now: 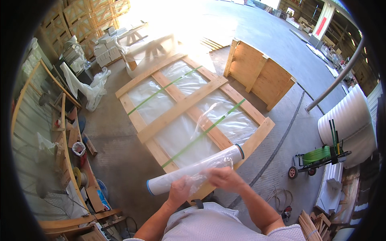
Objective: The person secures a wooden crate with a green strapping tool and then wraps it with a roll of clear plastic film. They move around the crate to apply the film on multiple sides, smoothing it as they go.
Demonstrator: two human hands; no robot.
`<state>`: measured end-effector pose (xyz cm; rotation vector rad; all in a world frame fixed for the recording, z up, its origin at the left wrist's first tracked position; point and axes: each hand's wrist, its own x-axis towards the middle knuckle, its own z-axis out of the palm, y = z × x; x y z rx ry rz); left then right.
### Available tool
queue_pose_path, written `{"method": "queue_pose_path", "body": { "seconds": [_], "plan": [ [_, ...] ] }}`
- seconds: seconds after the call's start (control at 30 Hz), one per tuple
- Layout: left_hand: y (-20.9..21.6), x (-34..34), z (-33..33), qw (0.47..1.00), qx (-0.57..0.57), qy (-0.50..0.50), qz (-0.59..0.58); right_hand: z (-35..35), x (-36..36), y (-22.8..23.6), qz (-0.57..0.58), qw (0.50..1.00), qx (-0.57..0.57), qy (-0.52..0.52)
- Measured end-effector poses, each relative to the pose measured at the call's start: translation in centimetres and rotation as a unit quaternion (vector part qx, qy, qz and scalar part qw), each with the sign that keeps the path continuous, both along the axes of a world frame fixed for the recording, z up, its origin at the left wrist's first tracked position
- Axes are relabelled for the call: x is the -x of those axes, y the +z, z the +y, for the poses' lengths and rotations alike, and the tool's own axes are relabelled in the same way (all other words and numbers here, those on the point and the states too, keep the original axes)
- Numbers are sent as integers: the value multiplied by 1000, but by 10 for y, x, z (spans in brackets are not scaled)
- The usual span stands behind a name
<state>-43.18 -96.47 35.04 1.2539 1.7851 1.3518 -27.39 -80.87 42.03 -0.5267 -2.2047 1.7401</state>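
Wooden crate point(183, 109) lies flat before you; you seem to be working film loose for wrapping, and the next move probably calls for a steady, even pull. Under its slats point(173, 90) and green straps point(204, 133), clear plastic point(193, 82) covers a pale load, otherwise hard to identify. White film roll point(195, 168) spans the crate's near end. Your left hand point(179, 192) closes on loose film point(197, 179); your right hand point(226, 178) blurs beside it, its grip impossible to tell
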Motion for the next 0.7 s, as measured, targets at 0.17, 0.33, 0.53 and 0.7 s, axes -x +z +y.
{"method": "queue_pose_path", "body": {
  "seconds": [0.17,0.33,0.53,0.7],
  "plan": [
    [14,6,16,994,-61,32,85,-51,7,-25,38,947,-314,-58],
    [17,5,19,996,-45,8,82,-71,19,22,102,925,-359,-71],
    [-7,-12,3,991,-83,-6,-107,-85,69,32,135,915,-374,-63],
    [-24,-11,-7,989,-64,-21,-133,-84,95,19,141,914,-365,-106]
  ]
}}
